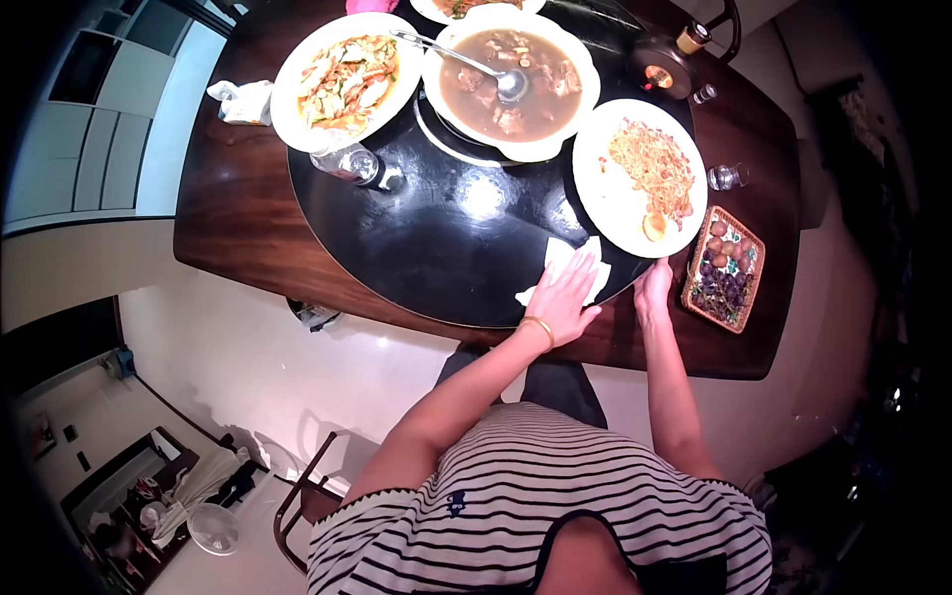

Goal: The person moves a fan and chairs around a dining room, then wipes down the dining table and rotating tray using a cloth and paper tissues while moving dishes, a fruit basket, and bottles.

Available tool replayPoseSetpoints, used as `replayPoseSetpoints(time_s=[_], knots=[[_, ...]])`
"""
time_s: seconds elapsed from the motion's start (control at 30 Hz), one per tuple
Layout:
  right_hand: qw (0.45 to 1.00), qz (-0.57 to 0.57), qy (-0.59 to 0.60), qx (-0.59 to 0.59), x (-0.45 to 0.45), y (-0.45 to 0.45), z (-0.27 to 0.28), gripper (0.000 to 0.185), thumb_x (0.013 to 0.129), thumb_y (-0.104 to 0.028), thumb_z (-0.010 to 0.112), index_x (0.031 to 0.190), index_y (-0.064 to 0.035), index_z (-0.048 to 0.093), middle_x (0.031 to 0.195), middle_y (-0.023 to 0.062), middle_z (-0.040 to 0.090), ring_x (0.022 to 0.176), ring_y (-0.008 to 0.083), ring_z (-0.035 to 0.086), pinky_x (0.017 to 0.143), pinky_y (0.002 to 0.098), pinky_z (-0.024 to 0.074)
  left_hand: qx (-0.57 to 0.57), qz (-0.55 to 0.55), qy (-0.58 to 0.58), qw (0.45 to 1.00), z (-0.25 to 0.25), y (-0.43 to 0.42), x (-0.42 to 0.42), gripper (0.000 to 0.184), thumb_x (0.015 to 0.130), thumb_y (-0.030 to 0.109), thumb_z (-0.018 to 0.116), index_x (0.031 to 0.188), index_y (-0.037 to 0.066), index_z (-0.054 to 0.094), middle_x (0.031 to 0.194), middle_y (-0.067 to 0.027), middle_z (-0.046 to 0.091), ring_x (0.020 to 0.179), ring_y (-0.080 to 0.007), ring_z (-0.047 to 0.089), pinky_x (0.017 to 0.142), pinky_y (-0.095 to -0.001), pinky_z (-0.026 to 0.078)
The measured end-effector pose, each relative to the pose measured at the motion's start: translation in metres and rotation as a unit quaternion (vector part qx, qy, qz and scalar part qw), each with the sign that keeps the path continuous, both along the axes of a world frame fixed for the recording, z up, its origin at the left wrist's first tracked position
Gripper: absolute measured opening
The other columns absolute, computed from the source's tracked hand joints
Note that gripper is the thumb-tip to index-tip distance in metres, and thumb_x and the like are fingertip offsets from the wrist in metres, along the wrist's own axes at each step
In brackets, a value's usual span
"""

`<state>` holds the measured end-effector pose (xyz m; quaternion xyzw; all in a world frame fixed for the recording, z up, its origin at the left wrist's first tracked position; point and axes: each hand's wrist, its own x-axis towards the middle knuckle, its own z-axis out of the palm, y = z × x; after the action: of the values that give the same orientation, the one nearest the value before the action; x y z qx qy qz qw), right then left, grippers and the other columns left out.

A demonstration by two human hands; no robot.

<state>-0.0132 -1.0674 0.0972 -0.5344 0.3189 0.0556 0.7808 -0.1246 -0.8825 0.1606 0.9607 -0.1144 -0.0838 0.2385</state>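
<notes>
My left hand (565, 302), with a gold bracelet at the wrist, lies flat with fingers stretched out over a white tissue (558, 256). The tissue is pressed against the glossy black turntable (426, 253) near its front edge. My right hand (653, 288) is at the turntable's right front edge, just under the rim of a white plate of noodles (650, 174). Its fingertips are hidden there, so I cannot tell what they grip. Beyond my hands stands a large white bowl of meat soup (511, 124) with a metal ladle (511, 85) resting in it.
A plate of stir-fried food (347, 79) and a lying glass bottle (352, 167) are on the left. On the wooden table (233, 228) are a crumpled tissue pack (241, 102), a fruit basket (727, 270) and a small glass (729, 177). A chair (307, 496) stands behind left.
</notes>
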Motion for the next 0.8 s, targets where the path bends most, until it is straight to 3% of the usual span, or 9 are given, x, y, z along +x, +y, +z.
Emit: replayPoseSetpoints(time_s=[0.1,0.17,0.23,0.3,0.4,0.57,0.6,0.77,0.8], knots=[[0.998,-0.057,0.029,-0.005,-0.006,0.02,0.021,0.034,0.099,-0.039,0.04,0.094,-0.0074,0.054,0.06,-0.0052,0.044,0.044,0.0077,0.039,0.039,0.0237,0.0318,0.043,0.027,0.037,0.998,0.006,0.022,-0.005,0.064,0.091,0.044,0.042,0.14,0.004,0.033,0.151,-0.0108,0.023,0.142,-0.0217,0.016,0.111,-0.0515,0.013],[0.999,-0.041,0.011,-0.012,-0.008,0.013,0.013,0.033,0.099,-0.038,0.041,0.087,-0.0095,0.053,0.057,-0.0061,0.037,0.042,0.0061,0.035,0.038,0.0221,0.0287,0.073,0.104,0.034,0.991,0.015,0.055,-0.009,0.062,0.092,0.038,0.04,0.143,0.004,0.028,0.15,-0.0103,0.026,0.141,-0.0209,0.018,0.11,-0.0545,0.013],[0.998,-0.033,0.021,-0.042,-0.007,0.011,0.014,0.033,0.099,-0.038,0.042,0.085,-0.0103,0.053,0.056,-0.006,0.037,0.042,0.0061,0.035,0.038,0.0217,0.0287,0.138,0.148,-0.014,0.979,0.002,0.087,-0.01,0.061,0.092,0.038,0.041,0.14,0.002,0.032,0.148,-0.0131,0.029,0.14,-0.0242,0.021,0.111,-0.0547,0.011],[0.999,-0.015,0.029,-0.037,-0.009,0.0,0.002,0.033,0.099,-0.038,0.041,0.085,-0.0101,0.053,0.056,-0.0061,0.037,0.042,0.0061,0.035,0.038,0.0223,0.0291,0.176,0.221,0.087,0.955,0.022,0.119,0.012,0.061,0.091,0.04,0.041,0.138,0.001,0.035,0.146,-0.0173,0.03,0.139,-0.029,0.022,0.11,-0.0536,0.011],[0.999,-0.003,0.031,-0.031,-0.009,-0.003,0.002,0.033,0.099,-0.038,0.041,0.085,-0.0099,0.054,0.057,-0.0062,0.039,0.042,0.0062,0.036,0.038,0.0225,0.029,0.117,0.336,-0.083,0.931,-0.021,0.175,0.02,0.06,0.092,0.037,0.041,0.138,-0.001,0.034,0.147,-0.0193,0.027,0.139,-0.0331,0.018,0.112,-0.0483,0.012],[0.999,-0.004,0.04,-0.037,-0.012,0.003,0.008,0.035,0.099,-0.038,0.041,0.094,-0.0069,0.056,0.069,-0.0031,0.055,0.05,0.0077,0.047,0.042,0.0231,0.0363,0.16,0.429,-0.034,0.888,-0.036,0.204,0.055,0.066,0.092,0.041,0.041,0.138,-0.005,0.031,0.15,-0.0197,0.02,0.141,-0.0326,0.012,0.114,-0.0458,0.009],[0.999,0.016,0.039,-0.029,-0.011,-0.005,-0.001,0.036,0.1,-0.037,0.04,0.103,-0.0044,0.056,0.079,-0.0002,0.06,0.06,0.0093,0.054,0.049,0.0248,0.0442,0.156,0.441,-0.073,0.881,-0.044,0.209,0.061,0.067,0.092,0.043,0.041,0.138,-0.005,0.032,0.15,-0.021,0.02,0.141,-0.0332,0.012,0.114,-0.0459,0.008],[0.998,-0.026,0.048,-0.03,-0.012,0.016,0.023,0.04,0.1,-0.034,0.038,0.116,-0.0008,0.051,0.104,0.0071,0.063,0.084,0.0158,0.062,0.067,0.0282,0.0519,0.163,0.469,0.001,0.868,-0.032,0.214,0.084,0.068,0.093,0.045,0.035,0.139,-0.004,0.031,0.151,-0.0188,0.019,0.142,-0.0304,0.012,0.113,-0.0469,0.008],[0.999,-0.036,0.026,-0.019,-0.012,0.018,0.023,0.036,0.1,-0.035,0.04,0.108,-0.0033,0.054,0.09,0.0017,0.059,0.072,0.0109,0.056,0.058,0.0244,0.0461,0.157,0.472,-0.014,0.867,-0.032,0.215,0.088,0.068,0.093,0.046,0.036,0.139,-0.004,0.032,0.151,-0.019,0.02,0.141,-0.0303,0.013,0.113,-0.0471,0.009]])
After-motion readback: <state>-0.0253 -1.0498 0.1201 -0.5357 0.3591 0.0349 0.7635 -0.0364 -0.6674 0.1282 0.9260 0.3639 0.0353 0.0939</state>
